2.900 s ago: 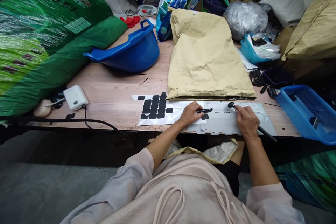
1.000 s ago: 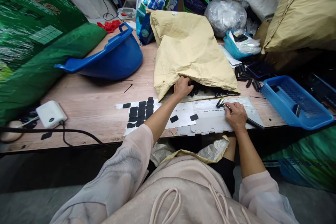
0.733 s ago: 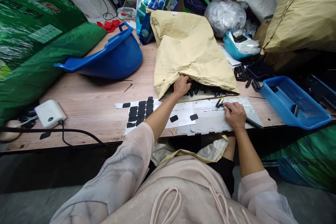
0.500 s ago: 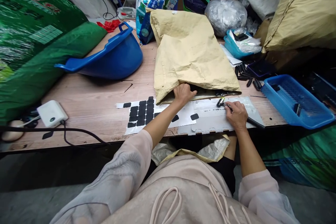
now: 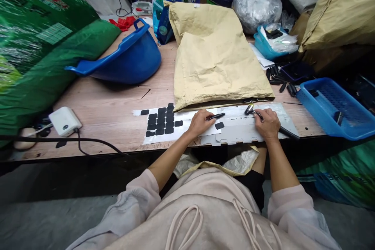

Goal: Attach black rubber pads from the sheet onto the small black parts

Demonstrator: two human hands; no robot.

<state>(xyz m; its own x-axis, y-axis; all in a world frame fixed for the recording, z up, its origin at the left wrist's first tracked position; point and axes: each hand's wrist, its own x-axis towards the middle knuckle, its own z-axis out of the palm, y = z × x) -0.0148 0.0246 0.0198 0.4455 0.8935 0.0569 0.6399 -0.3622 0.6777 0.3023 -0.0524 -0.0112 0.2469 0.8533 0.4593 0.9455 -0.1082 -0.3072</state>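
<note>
Pinched in my left hand [image 5: 201, 122] is a slim black pen-like piece [image 5: 218, 116], its tip directed right above a white sheet. My right hand [image 5: 267, 123] is closed around a small hammer [image 5: 249, 109]; the metal head lies to the left of the fingers and the black handle sticks out to the right. Both hands rest over a pale board [image 5: 234, 136] along the table's front edge. Left of them, rows of black rounded patches [image 5: 161, 120] lie on white paper. Just beyond the hands lies a tan sack [image 5: 218, 58], its mouth facing me.
A blue basin [image 5: 129, 60] tilts at left, near a green sack [image 5: 26, 50]. A white box [image 5: 65, 121] with cables sits at front left. On the right are a blue basket [image 5: 336, 113] and several black pieces [image 5: 274, 74]. Part of another person shows behind.
My left hand has come out of the sack's mouth toward me, with the black pen-like piece now showing in it. My right hand keeps the hammer in about the same place.
</note>
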